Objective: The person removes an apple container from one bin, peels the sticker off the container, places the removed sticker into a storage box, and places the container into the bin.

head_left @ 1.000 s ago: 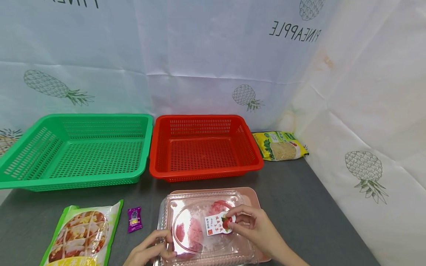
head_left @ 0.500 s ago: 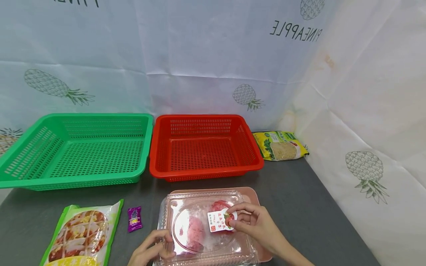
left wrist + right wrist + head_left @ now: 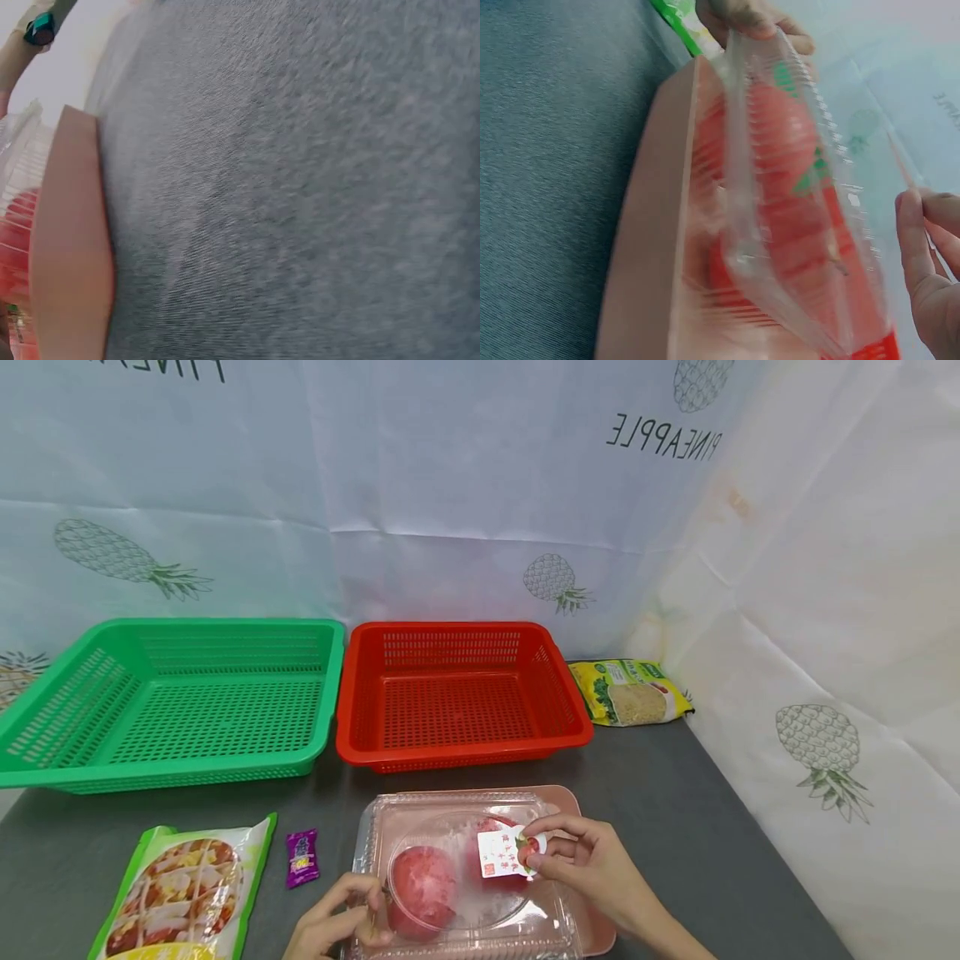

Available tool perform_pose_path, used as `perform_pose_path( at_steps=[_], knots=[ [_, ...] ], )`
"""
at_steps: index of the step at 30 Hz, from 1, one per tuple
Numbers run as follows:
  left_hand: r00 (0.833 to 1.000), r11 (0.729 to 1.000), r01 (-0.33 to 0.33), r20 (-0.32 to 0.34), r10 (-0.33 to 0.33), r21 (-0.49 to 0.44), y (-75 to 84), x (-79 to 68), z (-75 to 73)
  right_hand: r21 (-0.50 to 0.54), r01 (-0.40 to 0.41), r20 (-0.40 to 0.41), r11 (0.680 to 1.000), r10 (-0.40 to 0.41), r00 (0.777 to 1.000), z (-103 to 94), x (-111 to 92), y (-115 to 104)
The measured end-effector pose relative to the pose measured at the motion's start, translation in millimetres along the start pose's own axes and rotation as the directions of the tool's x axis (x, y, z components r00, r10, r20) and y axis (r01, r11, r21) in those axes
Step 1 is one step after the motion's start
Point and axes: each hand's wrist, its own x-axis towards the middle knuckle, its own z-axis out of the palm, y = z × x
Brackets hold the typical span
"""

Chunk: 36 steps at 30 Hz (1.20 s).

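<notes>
A clear plastic clamshell box (image 3: 465, 810) with round red apples (image 3: 423, 881) inside sits on a pink box-like base (image 3: 561, 797). My left hand (image 3: 337, 914) grips the box at its near left edge; in the right wrist view the left thumb (image 3: 759, 28) presses on the rim. Between thumb and fingers my right hand (image 3: 588, 864) pinches a white label (image 3: 501, 853) printed with an apple and red writing. From the right wrist, that label shows thin and edge-on, apart from the lid. The left wrist view catches mostly cloth and the pink wall (image 3: 71, 240).
Behind stand a green basket (image 3: 322, 752) and a red basket (image 3: 465, 753). A yellow food bag (image 3: 633, 693) lies at the back right. To the left are a green-edged food bag (image 3: 183, 893) and a small purple packet (image 3: 302, 858). A patterned curtain (image 3: 450, 485) hangs behind.
My right hand has moved slightly right with the label, which has turned a little. The apples show more plainly through the lid. My left hand stays at the box's edge.
</notes>
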Motion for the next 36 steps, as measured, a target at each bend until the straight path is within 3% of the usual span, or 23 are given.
perform_pose_path(
  at_steps=[4,8,11,14,18,21,28,33,36],
  knots=[
    [0.997,0.997,-0.082,0.001,0.082,0.001,3.8,3.7,-3.2,-0.004,0.003,-0.008,1.000,-0.003,1.000,-3.7,-2,-9],
    [0.997,0.997,-0.071,-0.004,0.071,0.029,10.1,6.8,-9.6,0.002,-0.033,-0.025,0.999,0.033,0.999,-5.1,-3,-18],
    [0.995,0.994,-0.097,-0.018,0.098,0.055,13.6,10.0,-15.0,0.008,-0.029,-0.028,1.000,0.029,0.999,-5.3,-4,-24],
    [0.985,0.984,-0.166,-0.033,0.169,0.066,15.7,13.7,-21.4,0.014,-0.030,-0.042,0.999,0.031,0.999,-5.7,-4,-29],
    [0.958,0.959,-0.284,-0.036,0.284,0.002,19.0,20.1,-31.0,0.020,-0.080,-0.086,0.997,0.082,0.993,-6.8,-4,-34],
    [0.945,0.945,-0.324,-0.044,0.323,-0.029,24.0,23.4,-37.0,0.020,-0.106,-0.101,0.994,0.108,0.989,-7.1,-3,-38],
    [0.948,0.950,-0.311,-0.090,0.307,-0.038,31.2,18.3,-47.4,0.006,-0.133,-0.111,0.991,0.133,0.985,-6.9,-1,-41],
    [0.969,0.971,-0.230,-0.106,0.222,-0.064,30.8,4.4,-57.4,-0.030,-0.173,-0.133,0.985,0.167,0.977,-7.5,0,-42],
    [0.983,0.983,-0.151,-0.123,0.137,-0.108,32.0,-5.6,-64.4,-0.032,-0.186,-0.134,0.982,0.180,0.974,-7.8,1,-40]
  ],
)
